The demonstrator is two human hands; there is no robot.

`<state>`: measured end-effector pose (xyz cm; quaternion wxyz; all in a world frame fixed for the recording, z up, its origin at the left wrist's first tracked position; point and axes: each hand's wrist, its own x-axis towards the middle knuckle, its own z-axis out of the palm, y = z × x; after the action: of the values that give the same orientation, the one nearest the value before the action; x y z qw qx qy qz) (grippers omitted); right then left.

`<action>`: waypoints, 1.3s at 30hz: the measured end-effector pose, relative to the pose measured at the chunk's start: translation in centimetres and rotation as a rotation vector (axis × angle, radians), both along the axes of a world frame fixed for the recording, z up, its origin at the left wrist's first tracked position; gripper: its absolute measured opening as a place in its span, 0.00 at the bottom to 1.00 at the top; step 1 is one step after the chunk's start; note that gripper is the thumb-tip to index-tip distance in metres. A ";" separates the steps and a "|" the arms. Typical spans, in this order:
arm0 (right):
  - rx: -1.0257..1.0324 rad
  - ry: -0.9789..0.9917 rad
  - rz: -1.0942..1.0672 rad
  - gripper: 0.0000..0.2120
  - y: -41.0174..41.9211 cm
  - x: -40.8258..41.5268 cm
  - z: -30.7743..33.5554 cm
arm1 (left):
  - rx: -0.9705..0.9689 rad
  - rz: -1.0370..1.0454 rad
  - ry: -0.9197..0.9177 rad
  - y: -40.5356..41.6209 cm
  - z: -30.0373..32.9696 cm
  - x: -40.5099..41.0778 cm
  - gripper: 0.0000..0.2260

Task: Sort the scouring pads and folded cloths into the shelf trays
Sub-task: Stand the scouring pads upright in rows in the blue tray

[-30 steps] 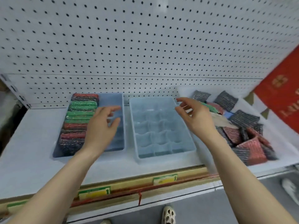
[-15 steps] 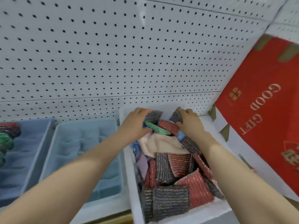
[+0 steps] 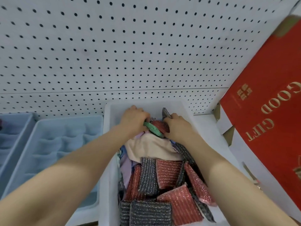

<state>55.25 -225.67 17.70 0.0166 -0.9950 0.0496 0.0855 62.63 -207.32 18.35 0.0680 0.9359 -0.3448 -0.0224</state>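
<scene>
- Plainly, both hands reach into the far end of a white bin (image 3: 110, 160) that sits on the shelf against the pegboard (image 3: 114, 54).
- The left hand (image 3: 134, 119) has its fingers curled down over the near end of a green scouring pad (image 3: 154, 130); the fingertips are hidden beneath the hand, so how firm the grasp is cannot be made out.
- The green pad's long axis runs from far-left to near-right, tilted on edge.
- The right hand (image 3: 177, 126) is curled over a red scouring pad (image 3: 158, 125), which lies just beyond the green one and touches it; most of the red pad is covered by the hand.
- A grey pad (image 3: 166, 112) stands upright at the far wall of the bin, just beyond the right hand.
- A beige folded cloth (image 3: 149, 149) lies in the middle of the bin, with lilac and blue cloths (image 3: 126, 163) partly buried at its left.
- Red and grey glittery pads (image 3: 167, 175) fill the near half, mostly with their long axes running near to far; the nearest ones are cut off by the frame's edge.
- A pale blue divided tray (image 3: 53, 144) lies left of the bin, partly hidden by the left forearm; a second blue tray (image 3: 14, 128) is cut off at the left edge.
- A red box (image 3: 268, 111) leans at the right, with gold lettering reading "GOOD GIFT".
</scene>
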 end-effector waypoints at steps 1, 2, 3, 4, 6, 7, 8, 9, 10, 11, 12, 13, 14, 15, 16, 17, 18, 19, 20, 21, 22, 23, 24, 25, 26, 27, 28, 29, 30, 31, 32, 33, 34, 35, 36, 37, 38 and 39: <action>-0.014 0.000 -0.009 0.22 0.1 0.3 0.0 | -0.029 0.008 0.016 0.3 0.1 -0.1 0.15; -0.015 -0.011 -0.023 0.20 0.1 0.6 0.1 | -0.096 0.033 0.045 0.7 0.3 -0.2 0.15; -0.010 -0.031 -0.042 0.18 0.2 0.8 0.3 | -0.193 0.072 0.079 1.2 0.7 -0.3 0.15; -0.005 -0.066 -0.066 0.16 0.3 1.0 0.7 | -0.304 0.120 0.097 1.7 1.1 -0.4 0.14; 0.075 -0.202 -0.143 0.12 0.4 1.0 1.9 | -0.523 0.239 0.073 2.8 2.0 -0.6 0.16; 0.175 -0.289 -0.204 0.11 0.5 1.0 2.8 | -0.623 0.305 0.075 3.4 2.4 -0.7 0.18; 0.314 -0.369 -0.269 0.10 0.7 0.9 3.7 | -0.714 0.368 0.101 4.0 2.8 -0.8 0.20; 0.502 -0.433 -0.323 0.09 1.0 0.7 4.7 | -0.794 0.421 0.150 4.6 3.2 -1.0 0.22; 0.733 -0.471 -0.363 0.08 1.5 0.4 5.9 | -0.864 0.463 0.217 5.0 3.4 -1.3 0.23; 0.974 -0.475 -0.392 0.06 2.4 0.0 7.0 | -0.941 0.496 0.303 5.4 3.6 -1.6 0.22; 1.177 -0.450 -0.401 0.04 3.4 -0.4 7.9 | -1.034 0.518 0.406 5.7 3.8 -2.1 0.20; 1.294 -0.415 -0.373 0.03 4.5 -0.8 8.4 | -1.136 0.532 0.516 6.0 3.9 -2.6 0.16; 1.322 -0.378 -0.311 0.05 5.7 -1.1 8.6 | -1.238 0.539 0.629 6.3 4.0 -3.2 0.12; 1.306 -0.350 -0.241 0.06 6.8 -1.5 8.6 | -1.330 0.544 0.738 6.8 4.2 -3.8 0.09; 1.282 -0.335 -0.184 0.07 8.0 -1.8 8.6 | -1.396 0.543 0.814 7.5 4.3 -4.4 0.09; 1.266 -0.321 -0.152 0.08 9.1 -2.1 8.5 | -1.432 0.533 0.840 8.4 4.4 -5.0 0.13; 1.261 -0.301 -0.138 0.09 10.1 -2.3 8.5 | -1.440 0.519 0.819 9.4 4.4 -5.5 0.17; 1.257 -0.277 -0.131 0.10 11.1 -2.5 8.6 | -1.423 0.509 0.773 10.6 4.3 -5.9 0.21; 1.246 -0.256 -0.117 0.10 12.2 -2.8 8.6 | -1.407 0.507 0.730 11.8 4.2 -6.3 0.24; 1.224 -0.261 -0.095 0.09 13.3 -2.9 8.6 | -1.409 0.519 0.703 13.1 4.0 -6.6 0.25; 1.187 -0.298 -0.077 0.07 14.5 -3.0 8.6 | -1.430 0.535 0.690 14.5 3.9 -6.8 0.24; 1.152 -0.354 -0.072 0.06 15.8 -3.1 8.6 | -1.449 0.550 0.678 16.0 3.9 -7.0 0.24; 1.124 -0.414 -0.081 0.09 17.2 -3.2 8.6 | -1.460 0.555 0.661 17.6 3.9 -7.1 0.24; 1.119 -0.466 -0.096 0.12 18.6 -3.3 8.5 | -1.466 0.552 0.646 19.2 3.9 -7.4 0.24; 1.134 -0.507 -0.112 0.14 20.0 -3.5 8.4 | -1.468 0.543 0.627 21.0 3.8 -7.6 0.24; 1.166 -0.542 -0.132 0.16 21.4 -3.6 8.2 | -1.464 0.542 0.598 22.7 3.8 -8.0 0.24; 1.203 -0.559 -0.166 0.18 22.8 -3.8 7.9 | -1.452 0.556 0.561 24.5 3.7 -8.5 0.22; 1.232 -0.552 -0.213 0.21 24.3 -4.0 7.5 | -1.439 0.585 0.527 26.5 3.6 -8.9 0.22; 1.248 -0.524 -0.270 0.24 25.9 -4.2 7.1 | -1.428 0.619 0.499 28.4 3.5 -9.4 0.23; 1.259 -0.488 -0.314 0.26 27.7 -4.4 6.7 | -1.416 0.659 0.479 30.4 3.2 -9.8 0.27; 1.284 -0.449 -0.337 0.25 29.5 -4.5 6.3 | -1.395 0.712 0.468 32.3 3.0 -10.2 0.33; 1.323 -0.415 -0.338 0.22 31.3 -4.7 5.9 | -1.373 0.768 0.458 34.2 2.8 -10.6 0.38; 1.355 -0.384 -0.323 0.18 33.2 -4.9 5.5 | -1.372 0.804 0.447 36.1 2.6 -11.0 0.40; 1.361 -0.362 -0.294 0.13 35.0 -5.2 5.2 | -1.390 0.819 0.427 38.0 2.4 -11.4 0.39; 1.347 -0.346 -0.266 0.10 36.8 -5.5 4.9 | -1.421 0.815 0.396 39.9 2.3 -11.7 0.35; 1.330 -0.330 -0.245 0.08 38.4 -5.7 4.6 | -1.451 0.811 0.355 41.7 2.1 -12.0 0.27; 1.328 -0.313 -0.232 0.08 39.9 -6.0 4.3 | -1.483 0.819 0.306 43.4 2.0 -12.3 0.20; 1.338 -0.294 -0.218 0.08 41.3 -6.0 3.9 | -1.510 0.837 0.249 45.0 2.0 -12.5 0.17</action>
<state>49.22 -184.32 21.64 0.6416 -0.7615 0.0830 -0.0402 50.17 -162.31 20.33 0.7101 0.6811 0.1145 0.1370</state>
